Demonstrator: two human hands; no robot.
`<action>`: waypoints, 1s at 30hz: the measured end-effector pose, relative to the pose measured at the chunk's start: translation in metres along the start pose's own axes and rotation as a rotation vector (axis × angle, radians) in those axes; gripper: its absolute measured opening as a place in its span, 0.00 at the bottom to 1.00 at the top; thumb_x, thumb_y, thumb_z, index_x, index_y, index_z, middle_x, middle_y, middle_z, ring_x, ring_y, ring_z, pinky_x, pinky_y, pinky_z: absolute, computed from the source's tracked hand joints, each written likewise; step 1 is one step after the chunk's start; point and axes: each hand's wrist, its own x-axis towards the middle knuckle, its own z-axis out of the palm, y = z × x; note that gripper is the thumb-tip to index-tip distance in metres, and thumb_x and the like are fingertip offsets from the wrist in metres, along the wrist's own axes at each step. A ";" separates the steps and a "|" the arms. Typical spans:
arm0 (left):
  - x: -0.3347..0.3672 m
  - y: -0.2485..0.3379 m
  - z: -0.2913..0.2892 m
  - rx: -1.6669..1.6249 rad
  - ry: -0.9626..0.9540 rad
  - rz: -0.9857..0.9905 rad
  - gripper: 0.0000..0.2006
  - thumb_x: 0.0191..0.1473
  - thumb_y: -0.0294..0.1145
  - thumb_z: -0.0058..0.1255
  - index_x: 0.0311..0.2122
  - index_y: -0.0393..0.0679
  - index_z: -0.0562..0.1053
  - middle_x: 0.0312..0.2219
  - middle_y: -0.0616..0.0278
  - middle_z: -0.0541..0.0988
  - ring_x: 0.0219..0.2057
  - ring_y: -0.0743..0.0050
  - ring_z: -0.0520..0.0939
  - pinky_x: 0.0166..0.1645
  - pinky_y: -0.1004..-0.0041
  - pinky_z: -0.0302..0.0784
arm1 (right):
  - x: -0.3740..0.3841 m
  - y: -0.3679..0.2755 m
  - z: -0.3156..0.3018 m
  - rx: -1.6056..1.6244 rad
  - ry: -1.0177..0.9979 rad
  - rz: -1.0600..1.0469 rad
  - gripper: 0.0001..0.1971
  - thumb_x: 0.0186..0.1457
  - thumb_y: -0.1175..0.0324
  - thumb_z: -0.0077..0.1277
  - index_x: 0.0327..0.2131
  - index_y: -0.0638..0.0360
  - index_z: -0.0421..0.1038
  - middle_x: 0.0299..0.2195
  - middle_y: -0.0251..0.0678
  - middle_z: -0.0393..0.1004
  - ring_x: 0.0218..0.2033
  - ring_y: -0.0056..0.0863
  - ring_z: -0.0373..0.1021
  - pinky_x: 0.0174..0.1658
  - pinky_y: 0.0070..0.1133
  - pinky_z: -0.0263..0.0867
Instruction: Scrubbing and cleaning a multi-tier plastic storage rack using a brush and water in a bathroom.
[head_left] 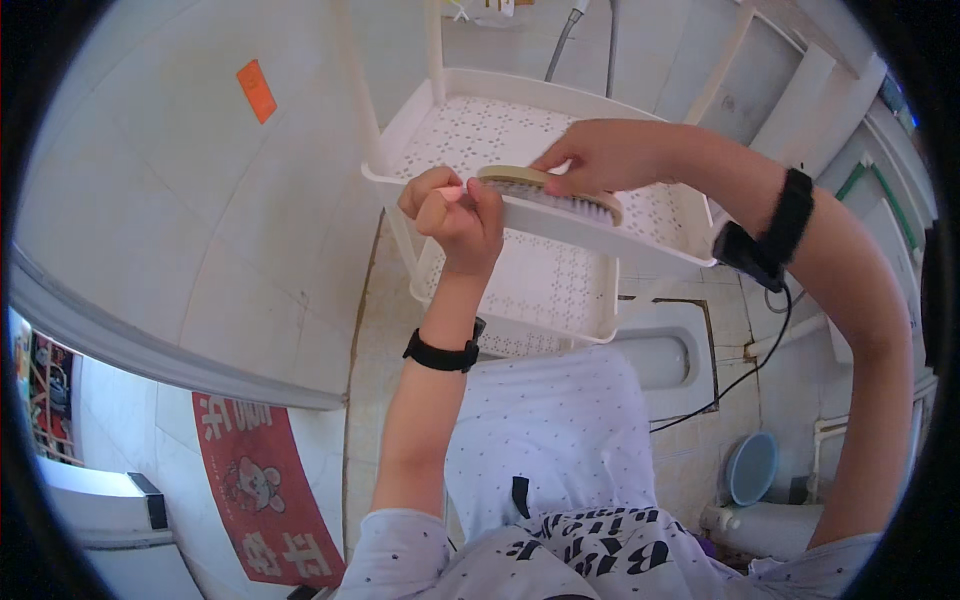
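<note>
My right hand (605,158) is closed on a scrub brush (515,176) with a pale wooden oval back and white bristles. The bristles face down along the near rim of the top tray of a white plastic shelf rack (660,250). Just left of the brush, my left hand (455,218) is curled into a fist at that same rim. Whatever its fingers wrap around is hidden. The tray's base is perforated with small flower-like holes, and a lower perforated tray (540,280) shows beneath it.
A squat toilet (655,350) is set in the floor behind the rack's lower right. A blue basin (752,468) stands by pipes at right. A black cable (745,375) hangs from my right arm strap. The tiled wall is close on the left, with a red mat (265,490) below.
</note>
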 end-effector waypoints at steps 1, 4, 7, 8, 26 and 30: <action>0.002 0.003 0.004 -0.030 -0.013 -0.008 0.15 0.53 0.18 0.44 0.39 0.48 0.53 0.33 0.59 0.64 0.37 0.66 0.61 0.42 0.66 0.58 | -0.010 0.003 -0.001 0.028 -0.008 0.069 0.19 0.59 0.58 0.48 0.52 0.53 0.72 0.41 0.44 0.78 0.40 0.28 0.73 0.47 0.25 0.65; 0.003 0.018 0.017 -0.035 -0.004 -0.023 0.15 0.53 0.17 0.42 0.39 0.47 0.53 0.35 0.56 0.63 0.38 0.65 0.61 0.44 0.64 0.58 | 0.012 0.008 0.008 -0.050 0.168 -0.143 0.19 0.58 0.57 0.48 0.51 0.53 0.72 0.42 0.46 0.76 0.43 0.38 0.72 0.47 0.29 0.65; -0.001 0.004 0.019 -0.036 0.133 -0.004 0.15 0.50 0.16 0.41 0.40 0.47 0.55 0.37 0.55 0.64 0.39 0.62 0.63 0.44 0.63 0.57 | 0.057 -0.017 0.013 -0.078 0.241 -0.234 0.20 0.58 0.56 0.47 0.50 0.54 0.72 0.42 0.47 0.76 0.43 0.41 0.72 0.48 0.30 0.65; -0.001 0.002 0.016 -0.047 0.120 -0.007 0.15 0.50 0.16 0.41 0.40 0.47 0.55 0.37 0.55 0.64 0.39 0.62 0.63 0.44 0.63 0.57 | 0.057 -0.021 0.011 -0.051 0.199 -0.216 0.20 0.58 0.56 0.47 0.50 0.55 0.72 0.42 0.47 0.76 0.43 0.41 0.72 0.48 0.30 0.65; 0.003 0.002 0.011 0.025 -0.029 0.032 0.16 0.47 0.12 0.34 0.39 0.47 0.55 0.33 0.59 0.66 0.36 0.64 0.61 0.42 0.67 0.57 | -0.030 0.045 0.003 -0.099 -0.046 -0.111 0.19 0.58 0.58 0.47 0.49 0.57 0.72 0.41 0.46 0.76 0.42 0.42 0.72 0.46 0.32 0.66; 0.002 0.013 0.024 0.008 -0.026 0.040 0.16 0.46 0.11 0.33 0.39 0.46 0.55 0.32 0.58 0.66 0.35 0.64 0.60 0.41 0.67 0.57 | -0.013 0.041 0.021 -0.241 0.209 -0.218 0.18 0.58 0.58 0.46 0.48 0.54 0.73 0.39 0.45 0.76 0.41 0.43 0.72 0.46 0.33 0.66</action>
